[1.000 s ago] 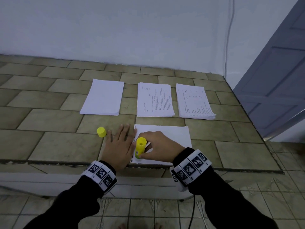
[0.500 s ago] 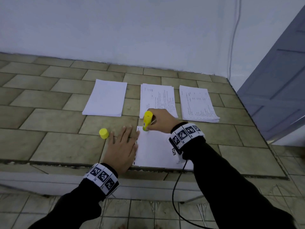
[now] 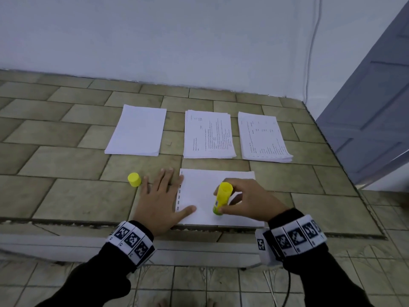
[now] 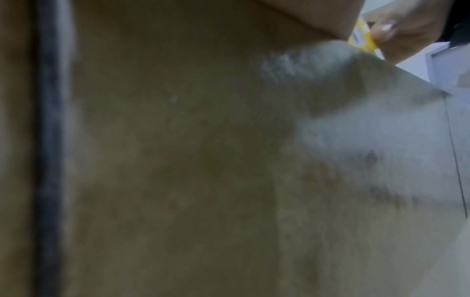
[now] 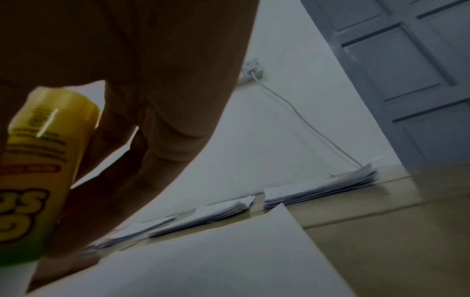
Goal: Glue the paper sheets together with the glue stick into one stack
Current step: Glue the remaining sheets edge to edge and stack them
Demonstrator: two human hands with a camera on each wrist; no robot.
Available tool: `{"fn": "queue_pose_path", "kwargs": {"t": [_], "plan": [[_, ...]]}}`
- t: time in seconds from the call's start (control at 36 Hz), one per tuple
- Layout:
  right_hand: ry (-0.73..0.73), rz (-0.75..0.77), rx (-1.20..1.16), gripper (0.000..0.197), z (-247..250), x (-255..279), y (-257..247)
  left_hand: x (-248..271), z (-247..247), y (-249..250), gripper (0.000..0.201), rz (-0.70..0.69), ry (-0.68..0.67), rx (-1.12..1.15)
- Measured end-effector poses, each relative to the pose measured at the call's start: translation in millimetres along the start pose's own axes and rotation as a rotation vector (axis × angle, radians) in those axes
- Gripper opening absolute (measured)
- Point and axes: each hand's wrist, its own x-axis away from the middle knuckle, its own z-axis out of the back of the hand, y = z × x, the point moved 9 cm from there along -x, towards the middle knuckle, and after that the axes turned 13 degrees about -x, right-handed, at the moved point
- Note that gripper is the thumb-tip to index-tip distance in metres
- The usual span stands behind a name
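Glue stick (image 3: pixel 222 198) work is under way on the near sheet (image 3: pixel 234 187), which lies at the front edge of the counter (image 3: pixel 66 196).

Head view: we see the right hand (image 3: pixel 250 201) grasping the glue stick, tip down on the sheet's near part. The left hand (image 3: pixel 158 200) lies flat, fingers straight, its thumb and finger edge pressing the sheet's left margin. The yellow cap (image 3: pixel 134 179) stands just beside the left hand. 3 paper piles (image 3: pixel 208 135) lie farther back.

Left wrist view: mostly blurred counter; the glue stick (image 4: pixel 361 40) shows at the top right, pinched by the right hand (image 4: pixel 406 28).

Right wrist view: the fingers (image 5: pixel 157 124) curl round the glue stick (image 5: pixel 43 166) above the sheet (image 5: pixel 216 257).

To do this step well, we judge: keep the left hand pinning the sheet, hold the stick near upright, press lightly, and cover edges and corners evenly.
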Motion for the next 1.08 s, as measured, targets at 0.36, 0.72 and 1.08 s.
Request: {"fn": "queue_pose_path", "kwargs": {"t": [0.36,0.72,1.08], "plan": [[-0.002,-0.028,0.101,0.022,13,-29,6,-1,-1,0,0.1,-0.012,0.013,-0.005],[0.17,-0.045,0.107,0.016,54,-51,14,-3,-2,-3,0.113,0.019,-0.013,0.026],[0.092,-0.114,0.043,0.023,52,28,25,-4,-2,-7,0.106,0.022,0.014,0.093]]}}
